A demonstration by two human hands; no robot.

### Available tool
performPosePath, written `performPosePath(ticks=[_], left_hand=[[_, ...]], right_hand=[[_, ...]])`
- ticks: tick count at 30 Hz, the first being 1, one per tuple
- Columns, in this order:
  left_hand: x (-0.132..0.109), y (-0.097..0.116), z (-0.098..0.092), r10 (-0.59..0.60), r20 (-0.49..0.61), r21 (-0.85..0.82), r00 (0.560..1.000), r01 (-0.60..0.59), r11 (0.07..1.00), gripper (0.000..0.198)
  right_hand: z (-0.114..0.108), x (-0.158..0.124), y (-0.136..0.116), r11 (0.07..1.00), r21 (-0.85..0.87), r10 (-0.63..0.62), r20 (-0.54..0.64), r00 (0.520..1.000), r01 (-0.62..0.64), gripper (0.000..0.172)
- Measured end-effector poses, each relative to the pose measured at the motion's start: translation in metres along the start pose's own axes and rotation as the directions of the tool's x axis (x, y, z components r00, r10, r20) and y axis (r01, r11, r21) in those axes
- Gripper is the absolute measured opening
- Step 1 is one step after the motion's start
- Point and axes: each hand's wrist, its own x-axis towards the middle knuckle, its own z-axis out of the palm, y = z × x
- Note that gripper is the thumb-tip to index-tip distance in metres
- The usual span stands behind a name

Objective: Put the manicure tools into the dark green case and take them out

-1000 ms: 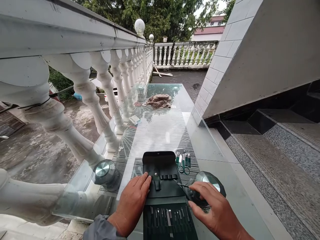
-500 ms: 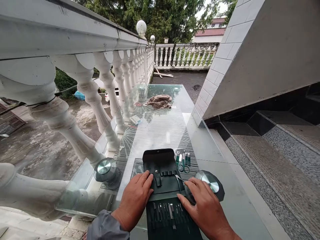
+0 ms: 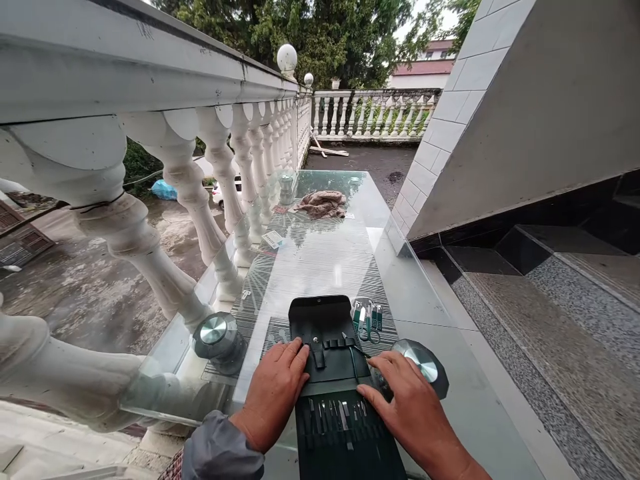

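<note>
An open dark green tool case point(image 3: 327, 320) lies on the glass table point(image 3: 325, 253); its near half holds several small metal tools point(image 3: 335, 420) in loops. My left hand point(image 3: 275, 390) lies flat on the case's left edge, fingers stretched out. My right hand point(image 3: 405, 400) is at the case's right side, fingers pinched on a thin dark tool point(image 3: 353, 357) whose tip points toward the elastic loops in the case's middle. A few loose clippers and small scissors point(image 3: 367, 319) lie on the glass just right of the case.
Round metal table fittings sit under the glass at left point(image 3: 215, 331) and right point(image 3: 423, 363). A crumpled brown cloth point(image 3: 320, 203) and a small card point(image 3: 273, 239) lie farther along. A white balustrade point(image 3: 165, 200) runs along the left; dark stone steps point(image 3: 550, 280) rise on the right.
My right hand has moved left toward the case, swinging the thin tool from beside the case onto its middle panel. The left hand has stayed on the case's edge.
</note>
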Motion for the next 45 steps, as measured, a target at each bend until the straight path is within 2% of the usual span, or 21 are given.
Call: performPosePath(ticks=[9, 19, 24, 28, 30, 33, 36, 40, 45], left_hand=[[0.002, 0.0, 0.0, 0.018, 0.011, 0.009, 1.0, -0.018, 1.0, 0.03], [0.001, 0.0, -0.003, -0.001, 0.023, -0.026, 1.0, 0.002, 1.0, 0.035], [0.002, 0.001, -0.007, -0.021, 0.064, -0.041, 0.998, 0.023, 0.999, 0.039], [0.002, 0.001, -0.01, -0.046, 0.071, -0.033, 0.996, 0.048, 0.998, 0.048], [0.003, 0.0, -0.01, -0.047, 0.079, -0.036, 0.996, 0.05, 0.998, 0.05], [0.003, 0.0, -0.009, -0.03, 0.117, -0.059, 0.993, 0.037, 0.998, 0.048], [0.003, -0.001, -0.008, -0.032, 0.14, -0.076, 0.99, 0.043, 0.996, 0.048], [0.002, -0.003, -0.009, -0.038, 0.143, -0.132, 0.989, 0.057, 0.99, 0.049], [0.002, -0.002, -0.01, -0.046, 0.167, -0.23, 0.985, 0.084, 0.97, 0.056]], right_hand=[[0.009, 0.007, -0.012, 0.999, -0.041, 0.015, -0.029, 0.999, -0.016, 0.03], [0.012, 0.011, -0.014, 0.999, 0.014, 0.037, -0.068, 0.997, -0.036, 0.03], [0.005, 0.022, -0.004, 0.998, 0.037, 0.049, -0.084, 0.995, -0.046, 0.034], [0.003, 0.044, 0.014, 0.996, 0.033, 0.092, -0.149, 0.985, -0.088, 0.026], [0.008, 0.055, 0.02, 0.999, 0.003, 0.053, -0.118, 0.992, -0.053, 0.026], [0.019, 0.067, 0.024, 0.997, -0.078, -0.007, -0.014, 1.0, 0.006, 0.034], [0.027, 0.075, 0.022, 0.985, -0.17, 0.009, 0.052, 0.999, 0.0, 0.034], [0.027, 0.077, 0.02, 0.981, -0.193, 0.05, 0.066, 0.997, -0.037, 0.024], [0.022, 0.072, 0.018, 0.971, -0.197, 0.137, 0.005, 0.991, -0.133, 0.017]])
